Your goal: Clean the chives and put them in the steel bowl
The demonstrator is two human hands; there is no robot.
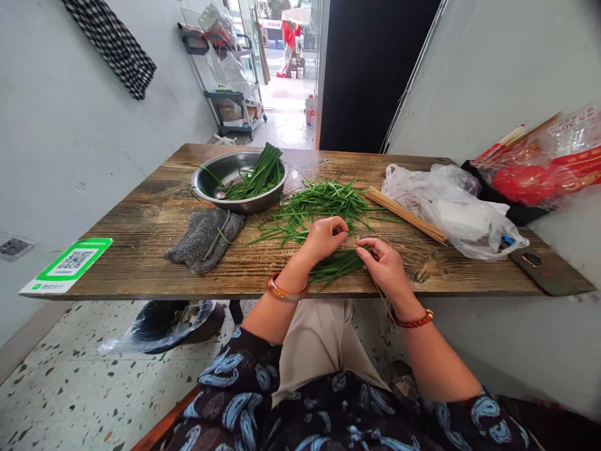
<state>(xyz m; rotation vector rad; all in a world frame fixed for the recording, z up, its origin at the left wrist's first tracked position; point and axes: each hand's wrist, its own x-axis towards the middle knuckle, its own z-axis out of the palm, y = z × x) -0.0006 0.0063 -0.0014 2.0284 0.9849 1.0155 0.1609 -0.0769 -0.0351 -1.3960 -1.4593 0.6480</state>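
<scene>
My right hand (385, 263) is closed in a pinch on a thin bamboo skewer (384, 302), which slants down past the table edge. Close to the skewer's upper end, my left hand (327, 238) has its fingertips pressed together; whatever they hold is too small to make out. A small bunch of green chives (335, 266) lies on the table beneath both hands. Just beyond is a loose pile of chives (326, 202). Right of that pile rests a bundle of bamboo skewers (407, 216).
A steel bowl (200, 183) with more chives stands at the back left, a grey knitted cloth (201, 241) before it. Plastic bags (451, 210) and a dark phone-like slab (539, 269) lie right. A QR-code card (70, 266) marks the left corner; a lined bin (206, 322) sits below.
</scene>
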